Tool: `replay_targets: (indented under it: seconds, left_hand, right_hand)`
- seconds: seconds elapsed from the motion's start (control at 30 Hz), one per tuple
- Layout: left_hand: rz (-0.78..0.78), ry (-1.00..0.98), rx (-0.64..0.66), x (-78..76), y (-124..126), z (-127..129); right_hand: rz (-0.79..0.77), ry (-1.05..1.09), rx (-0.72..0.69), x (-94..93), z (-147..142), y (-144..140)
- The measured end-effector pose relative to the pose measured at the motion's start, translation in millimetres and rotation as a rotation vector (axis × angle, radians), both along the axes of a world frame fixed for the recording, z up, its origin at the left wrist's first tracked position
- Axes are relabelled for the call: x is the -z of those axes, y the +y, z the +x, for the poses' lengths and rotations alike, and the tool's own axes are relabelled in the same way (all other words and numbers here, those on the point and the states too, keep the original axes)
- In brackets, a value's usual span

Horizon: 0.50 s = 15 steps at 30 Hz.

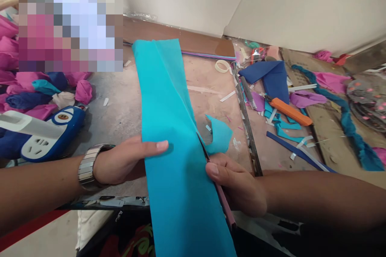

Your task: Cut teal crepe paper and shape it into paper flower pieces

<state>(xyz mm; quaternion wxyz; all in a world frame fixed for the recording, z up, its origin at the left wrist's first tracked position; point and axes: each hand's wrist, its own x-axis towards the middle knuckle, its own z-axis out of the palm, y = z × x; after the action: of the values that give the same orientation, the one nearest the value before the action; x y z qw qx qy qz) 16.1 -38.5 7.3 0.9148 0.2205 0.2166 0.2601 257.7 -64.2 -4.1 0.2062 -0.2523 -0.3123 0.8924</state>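
Note:
A long, wide strip of turquoise crepe-like material (171,112) runs from the table's far side down past its front edge. My left hand (126,156) grips its left edge, thumb on top and fingers hidden underneath. At the right edge, my right hand (235,184) is closed around a slim knife (224,204) with a pinkish handle. The knife's dark blade points up and away, at the lower end of a slit between layers of the strip. Beyond my right hand lies a curled turquoise scrap (223,134).
Left stand pink and blue fabric-like bundles (30,88) and a blue-and-white power strip (54,136). A tape roll (222,66) lies at the back. Right are an orange utility knife (289,111), blue material (271,78), scraps and cardboard (328,144). A pale wall (286,8) closes the back.

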Motion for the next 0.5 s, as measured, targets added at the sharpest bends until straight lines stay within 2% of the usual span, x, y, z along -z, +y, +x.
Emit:
replay_targets:
  seconds: [0.1, 0.27, 0.4, 0.5]
  left_hand:
    - [-0.030, -0.027, -0.067, 3.2, 3.3, 0.6]
    - [-0.111, 0.100, -0.160, 0.9, 6.0, 3.1]
    - [-0.068, 0.106, -0.117, 1.0, 3.9, 2.2]
    - [-0.039, 0.084, -0.075, 2.1, 1.9, 1.1]
  right_hand:
    - [-0.001, -0.047, -0.003, -0.2, 1.5, -0.6]
    - [-0.001, -0.018, 0.001, 2.1, -0.2, -1.7]
    - [0.040, 0.106, -0.009, 3.2, -3.4, -3.0]
    - [0.034, 0.092, -0.001, 1.4, -4.3, -2.8]
